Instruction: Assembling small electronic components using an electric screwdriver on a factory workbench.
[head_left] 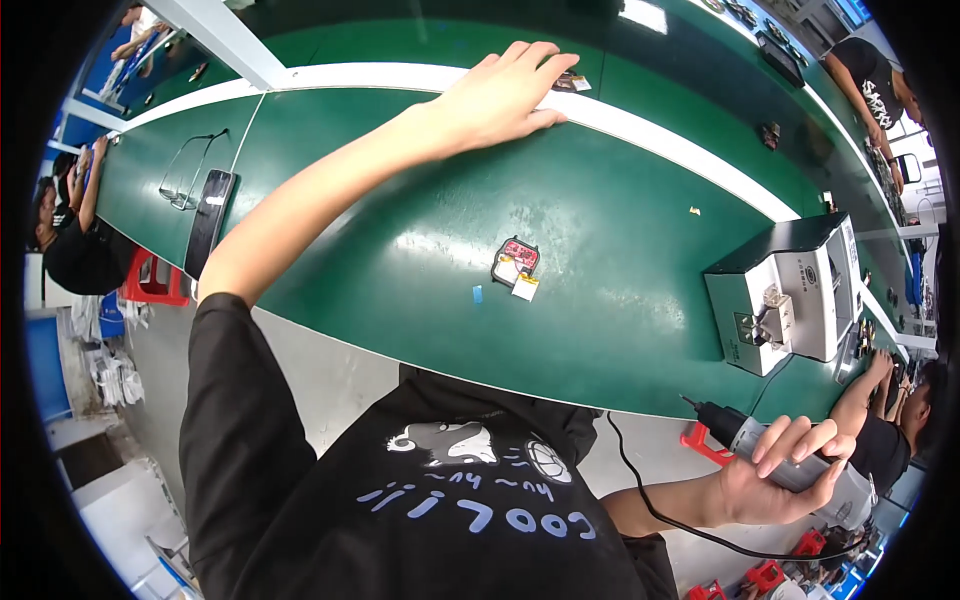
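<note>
While stretched flat and released on the white belt edge [640, 125], left hand [505, 95] lies just short of a small dark part [572, 82] past its fingertips. Right hand [785, 470] clenched around corded electric screwdriver [745, 440], off the bench; could snag the cord [660, 505] or drop. Red circuit assembly [516, 266] well apart from both.

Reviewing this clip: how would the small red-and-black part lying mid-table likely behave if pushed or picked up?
The small red-and-black part lies flat on the green table, so it would probably slide rather than roll. It looks small, so likely light. A pale tab sits at its edge and might trail or shift separately if loosely attached. Neither the left hand nor the right hand touches it.
</note>
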